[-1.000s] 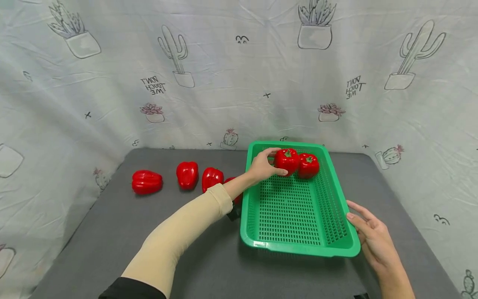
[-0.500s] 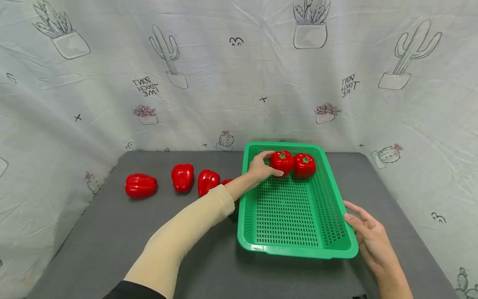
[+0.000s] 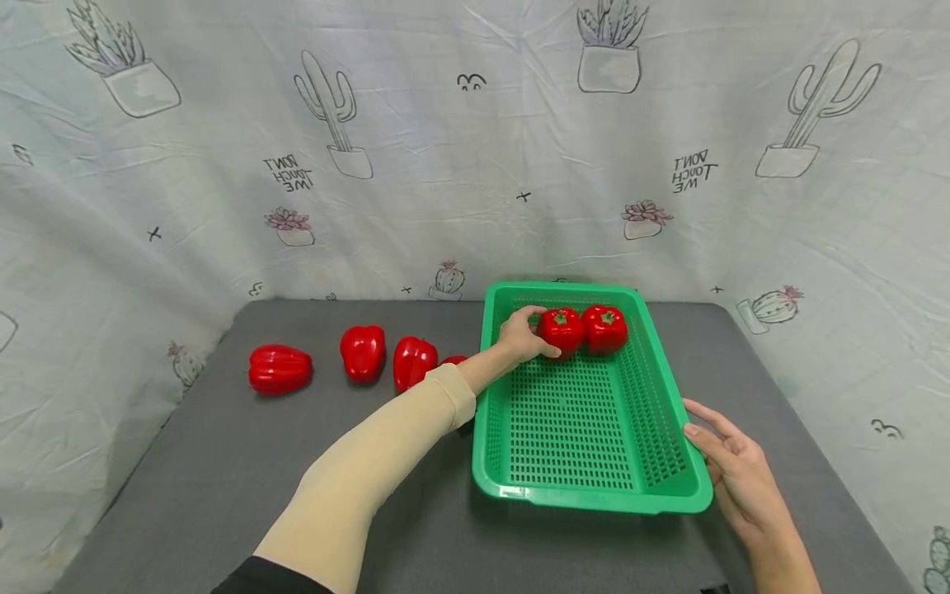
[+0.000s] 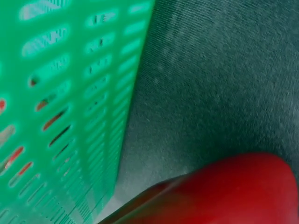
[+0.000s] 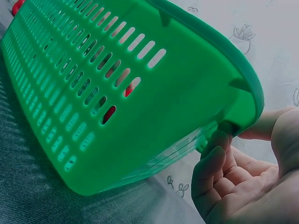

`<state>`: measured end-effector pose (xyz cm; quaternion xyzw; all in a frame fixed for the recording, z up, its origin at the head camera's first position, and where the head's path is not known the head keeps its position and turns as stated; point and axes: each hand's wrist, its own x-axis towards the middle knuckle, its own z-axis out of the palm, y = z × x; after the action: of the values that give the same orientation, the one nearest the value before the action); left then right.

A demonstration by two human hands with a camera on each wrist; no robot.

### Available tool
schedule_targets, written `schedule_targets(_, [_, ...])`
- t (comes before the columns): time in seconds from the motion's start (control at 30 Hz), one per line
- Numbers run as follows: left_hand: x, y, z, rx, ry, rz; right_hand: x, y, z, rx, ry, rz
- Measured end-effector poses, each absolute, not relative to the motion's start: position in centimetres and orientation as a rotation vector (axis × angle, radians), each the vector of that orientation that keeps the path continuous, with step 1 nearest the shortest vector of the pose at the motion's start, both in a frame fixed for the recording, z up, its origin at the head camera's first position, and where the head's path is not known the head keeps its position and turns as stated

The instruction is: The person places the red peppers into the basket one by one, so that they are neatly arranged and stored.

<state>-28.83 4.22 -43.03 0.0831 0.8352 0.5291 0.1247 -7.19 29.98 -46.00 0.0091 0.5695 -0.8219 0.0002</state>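
In the head view, my left hand (image 3: 523,338) reaches over the left rim of a green perforated plastic basket (image 3: 586,497). It holds a red bell pepper (image 3: 562,333) from the left, thumb in front and fingers behind. Beside that pepper, a second red bell pepper (image 3: 604,330) lies in the basket's far part, green stem up. My right hand (image 3: 745,474) grips the basket's right rim, the thumb over the edge. In the right wrist view, curled fingers (image 5: 215,161) of that hand sit under the rim. The left wrist view shows the basket's slotted wall (image 4: 84,102) but not the left hand.
On the grey table (image 3: 185,478), left of the basket, lie several red peppers: one on its side (image 3: 280,369), one further right (image 3: 364,353), another (image 3: 414,363) near my sleeve. One more pepper (image 3: 453,360) is mostly hidden by my left arm. A cactus-print curtain (image 3: 475,165) hangs behind.
My left hand has lowered the pepper slightly, beside the other one in the basket. The right hand keeps its grip on the rim. The head view has shifted a little.
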Motion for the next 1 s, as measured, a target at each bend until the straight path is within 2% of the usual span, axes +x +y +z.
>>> schedule_targets(0.73, [-28.5,4.3,-42.8,0.304,2.366,1.568,-6.9,29.9,-45.7,0.025,1.802,-2.577])
schedule_targets(0.87, [-28.3,4.1,-42.1,0.283,2.288,1.540,-6.8,29.9,-45.7,0.036,1.794,-2.575])
schedule_targets(1.0, [-27.7,3.5,-39.8,0.292,2.187,1.478,-6.8,30.1,-45.6,0.033,1.769,-2.583])
